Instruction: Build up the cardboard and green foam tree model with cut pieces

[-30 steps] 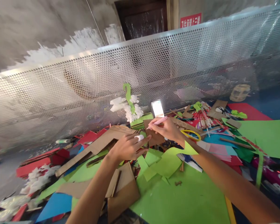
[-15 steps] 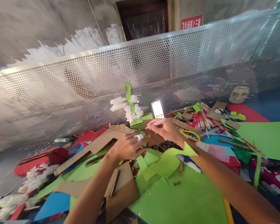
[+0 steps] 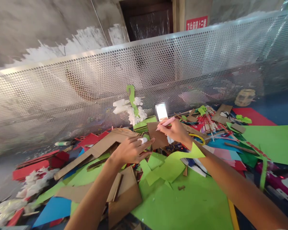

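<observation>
A pink pen (image 3: 168, 121) is in my right hand (image 3: 177, 131), its tip at a piece of brown cardboard (image 3: 156, 131). My left hand (image 3: 133, 149) has its fingers apart, with a fingertip at the cardboard's left edge and a white wrapping on one finger. Just beyond the cardboard stands a lit phone (image 3: 162, 112). To its left is a paper figure with a curved green neck (image 3: 133, 101) and white ruffled parts (image 3: 136, 115). Green paper scraps (image 3: 169, 171) lie below my hands.
A perforated metal panel (image 3: 98, 86) rises behind the work area. Cardboard strips (image 3: 96, 148) and red pieces (image 3: 31, 169) lie left. On the right are a yellow tape ring (image 3: 198, 139), green sheets (image 3: 273, 140) and a magenta tool (image 3: 282, 185).
My right hand has moved slightly right with the pen, uncovering more of the cardboard. My left hand stays in nearly the same place.
</observation>
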`<state>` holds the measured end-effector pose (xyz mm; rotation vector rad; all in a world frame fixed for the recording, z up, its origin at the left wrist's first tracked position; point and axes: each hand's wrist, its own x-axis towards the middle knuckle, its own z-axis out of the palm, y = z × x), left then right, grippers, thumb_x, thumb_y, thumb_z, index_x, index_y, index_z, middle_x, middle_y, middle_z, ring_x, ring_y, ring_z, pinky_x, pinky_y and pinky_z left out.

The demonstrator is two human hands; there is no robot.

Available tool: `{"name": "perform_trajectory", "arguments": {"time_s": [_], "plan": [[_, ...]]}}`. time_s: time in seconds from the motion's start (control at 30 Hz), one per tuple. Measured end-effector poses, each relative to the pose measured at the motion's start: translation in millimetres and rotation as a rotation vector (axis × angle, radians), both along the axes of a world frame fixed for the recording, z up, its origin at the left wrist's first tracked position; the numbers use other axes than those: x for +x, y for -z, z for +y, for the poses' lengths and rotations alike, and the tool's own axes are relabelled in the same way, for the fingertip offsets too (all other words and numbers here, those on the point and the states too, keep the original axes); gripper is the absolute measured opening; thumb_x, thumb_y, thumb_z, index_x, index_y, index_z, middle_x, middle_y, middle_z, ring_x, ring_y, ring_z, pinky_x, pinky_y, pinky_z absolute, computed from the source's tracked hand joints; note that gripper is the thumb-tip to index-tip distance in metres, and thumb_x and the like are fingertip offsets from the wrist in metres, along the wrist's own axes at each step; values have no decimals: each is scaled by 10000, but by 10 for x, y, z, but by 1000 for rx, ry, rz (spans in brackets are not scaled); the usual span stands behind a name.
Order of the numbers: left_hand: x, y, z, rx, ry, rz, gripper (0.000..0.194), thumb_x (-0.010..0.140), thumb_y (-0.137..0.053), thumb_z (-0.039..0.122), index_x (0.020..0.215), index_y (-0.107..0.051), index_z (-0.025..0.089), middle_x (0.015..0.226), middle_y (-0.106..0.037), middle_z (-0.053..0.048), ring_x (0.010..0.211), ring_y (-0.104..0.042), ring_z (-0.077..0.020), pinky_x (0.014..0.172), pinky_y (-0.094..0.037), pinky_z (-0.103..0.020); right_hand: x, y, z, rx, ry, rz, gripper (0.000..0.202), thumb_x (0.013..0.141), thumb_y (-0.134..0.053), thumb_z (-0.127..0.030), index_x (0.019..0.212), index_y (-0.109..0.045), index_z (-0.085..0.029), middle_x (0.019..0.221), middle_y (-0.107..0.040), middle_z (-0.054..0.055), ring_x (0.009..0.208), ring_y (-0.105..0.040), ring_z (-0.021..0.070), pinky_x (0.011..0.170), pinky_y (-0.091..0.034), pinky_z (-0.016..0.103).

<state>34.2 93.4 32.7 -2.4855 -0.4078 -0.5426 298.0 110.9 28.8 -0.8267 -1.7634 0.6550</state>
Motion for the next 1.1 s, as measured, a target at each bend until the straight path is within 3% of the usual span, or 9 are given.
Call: {"name": "perform_trajectory", "arguments": {"time_s": [0.13,0.53,0.7,0.8,0.93,1.1], "plan": [[18,-23,-13,22,4,-6,529,1065,-555,486,1491,-576,174,623,-632,18,555,-626,-169,571,-523,-300,10,-10,-5,1,-50,-11,194,963,-667,-323,904,-803,-197,920,-826,54,839,-773,197,726,-580,294],[33,-20,-4,30,32,-39,543,1067,-553,474,1503,-574,151,588,-603,24,541,-600,-176,559,-510,-300,87,63,71,24,58,-9,211,956,-666,-313,840,-791,-189,898,-822,65,841,-772,211,742,-585,294],[33,-27,-8,27,21,-32,547,1064,-560,484,1506,-584,163,605,-623,15,546,-612,-177,576,-525,-303,112,80,82,17,17,3,223,960,-667,-336,839,-790,-195,924,-822,64,876,-771,213,746,-596,290],[20,-18,-5,34,6,-20,541,1062,-557,499,1493,-601,175,604,-623,16,554,-625,-182,592,-544,-311,166,101,136,-53,34,94,256,950,-685,-413,867,-788,-193,890,-810,69,816,-758,211,654,-592,281],[-6,10,17,29,-13,-7,528,1049,-581,496,1483,-617,197,635,-658,2,602,-657,-195,682,-595,-346,255,182,244,-183,39,249,380,942,-669,-569,1051,-756,-216,1007,-792,80,870,-750,211,616,-595,275],[-20,-24,56,-106,-148,-25,562,1045,-557,508,1523,-596,215,730,-716,-54,685,-689,-233,703,-590,-372,159,274,214,-373,-95,246,357,766,-856,-498,918,-673,-231,878,-707,13,824,-705,193,684,-613,304]]}}
